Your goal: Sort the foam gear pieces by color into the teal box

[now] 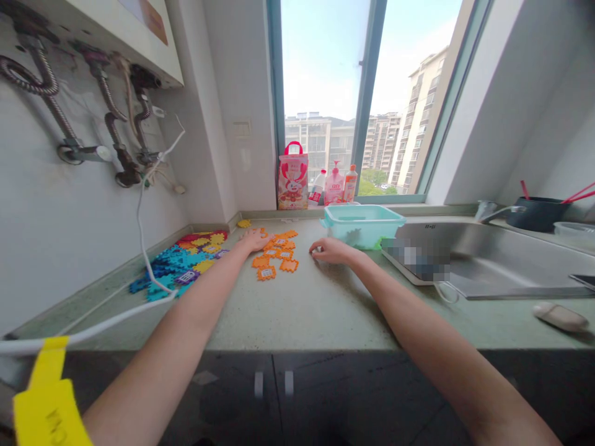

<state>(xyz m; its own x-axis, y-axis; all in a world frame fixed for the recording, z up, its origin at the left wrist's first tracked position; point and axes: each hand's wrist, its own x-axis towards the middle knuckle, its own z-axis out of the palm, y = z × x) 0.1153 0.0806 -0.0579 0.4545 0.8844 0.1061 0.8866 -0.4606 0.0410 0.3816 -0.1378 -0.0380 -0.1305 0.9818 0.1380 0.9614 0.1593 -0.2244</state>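
Observation:
Orange puzzle pieces (277, 253) with notched edges lie in a loose cluster on the countertop, some with pale printed patches. My left hand (253, 240) is at the cluster's back left, fingers closed down on an orange puzzle piece (263, 233) that shows only in part. To the right of the cluster my right hand (331, 250) hovers low over or rests on the counter, its fingers bent and apart with nothing visible in them. Left of my left forearm is a heap of blue puzzle pieces (174, 263), with red, yellow and purple ones among them.
A teal plastic basin (365, 224) stands behind my right hand, beside a steel sink (493, 254). Bottles (334, 186) and a pink bag (293, 181) line the windowsill. A white cable (142, 229) crosses the left counter. A computer mouse-like object (560, 316) lies front right.

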